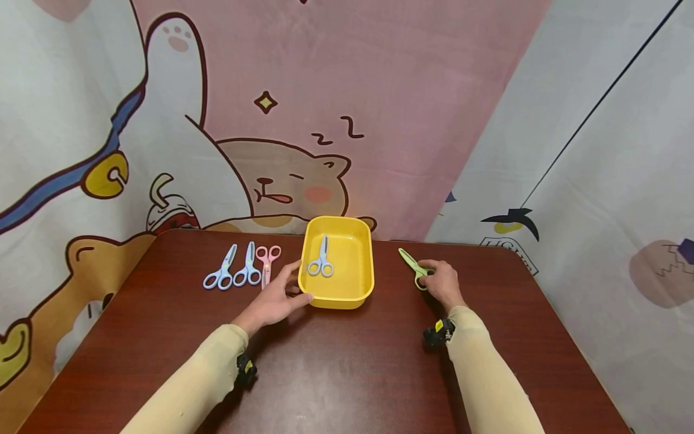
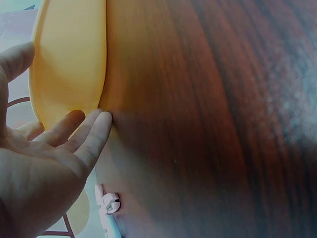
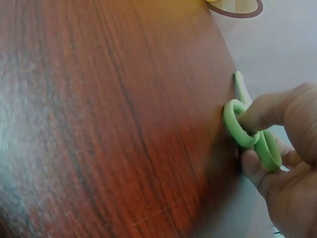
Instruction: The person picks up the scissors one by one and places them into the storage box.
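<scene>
A yellow plastic basin (image 1: pixel 341 298) stands near the table's back edge, with light-blue scissors (image 1: pixel 321 265) lying inside. My left hand (image 1: pixel 276 298) touches its left side and front corner, thumb and fingers spread; the left wrist view shows fingertips against the basin's wall (image 2: pixel 69 54). To the right, green scissors (image 1: pixel 416 268) point toward the back left. My right hand (image 1: pixel 443 282) pinches their handles. In the right wrist view, one fingertip is at a loop of the green scissors (image 3: pixel 240 129) and another digit is below; part of the grip is hidden.
Left of the basin lie two pairs of blue scissors (image 1: pixel 221 276) (image 1: pixel 248 272) and pink scissors (image 1: pixel 267 258), the pink ones partly hidden by my left hand. They rest on a dark red-brown wooden table (image 1: pixel 358 361). A printed curtain (image 1: pixel 412 108) hangs behind the table.
</scene>
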{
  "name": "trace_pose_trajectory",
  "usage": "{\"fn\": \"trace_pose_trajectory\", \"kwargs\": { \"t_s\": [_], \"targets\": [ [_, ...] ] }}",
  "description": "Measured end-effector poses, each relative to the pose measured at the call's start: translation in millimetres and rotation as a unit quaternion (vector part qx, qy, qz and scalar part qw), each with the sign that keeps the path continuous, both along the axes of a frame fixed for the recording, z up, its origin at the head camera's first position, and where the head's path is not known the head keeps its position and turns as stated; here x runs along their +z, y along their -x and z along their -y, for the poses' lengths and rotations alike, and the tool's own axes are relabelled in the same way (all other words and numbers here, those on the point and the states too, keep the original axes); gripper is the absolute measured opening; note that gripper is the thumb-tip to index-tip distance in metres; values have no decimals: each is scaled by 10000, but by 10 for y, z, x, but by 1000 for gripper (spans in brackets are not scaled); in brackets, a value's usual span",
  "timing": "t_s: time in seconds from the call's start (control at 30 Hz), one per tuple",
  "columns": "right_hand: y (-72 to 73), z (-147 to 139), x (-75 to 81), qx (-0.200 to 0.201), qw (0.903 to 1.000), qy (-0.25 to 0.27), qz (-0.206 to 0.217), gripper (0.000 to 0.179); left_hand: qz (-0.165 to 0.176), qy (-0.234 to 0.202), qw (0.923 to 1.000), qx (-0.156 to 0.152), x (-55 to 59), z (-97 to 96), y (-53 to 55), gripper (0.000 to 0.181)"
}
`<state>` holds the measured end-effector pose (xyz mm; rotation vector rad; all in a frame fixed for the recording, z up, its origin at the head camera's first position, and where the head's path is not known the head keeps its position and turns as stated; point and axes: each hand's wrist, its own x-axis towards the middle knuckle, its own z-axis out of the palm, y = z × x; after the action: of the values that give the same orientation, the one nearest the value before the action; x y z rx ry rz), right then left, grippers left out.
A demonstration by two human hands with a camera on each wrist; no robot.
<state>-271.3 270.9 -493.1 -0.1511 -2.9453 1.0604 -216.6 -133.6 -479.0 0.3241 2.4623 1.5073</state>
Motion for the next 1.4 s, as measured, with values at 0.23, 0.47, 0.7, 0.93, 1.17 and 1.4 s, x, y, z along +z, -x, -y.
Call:
{"fn": "trace_pose_trajectory", "kwargs": {
  "t_s": [0.23,0.47,0.7,0.93,1.17,1.4],
  "targets": [
    [-6,15,3,39,9996,-20,-286,40,57,33,10000,24,2,0,-4,89],
    [-27,45,-6,118,9989,159,-424,35,44,24,10000,28,9,-3,-9,88],
    [-16,70,-36,11,9971,738,-199,34,20,11,10000,19,-7,-3,-11,88],
    [-21,88,-39,6,9941,1055,-261,33,17,47,10000,27,-7,-2,-14,88],
    [-28,106,-26,133,9856,1618,-475,33,43,46,10000,20,19,-10,-14,88],
    [-14,128,24,117,9903,1137,-788,35,80,36,10000,43,31,-10,-9,89]
  ]
}}
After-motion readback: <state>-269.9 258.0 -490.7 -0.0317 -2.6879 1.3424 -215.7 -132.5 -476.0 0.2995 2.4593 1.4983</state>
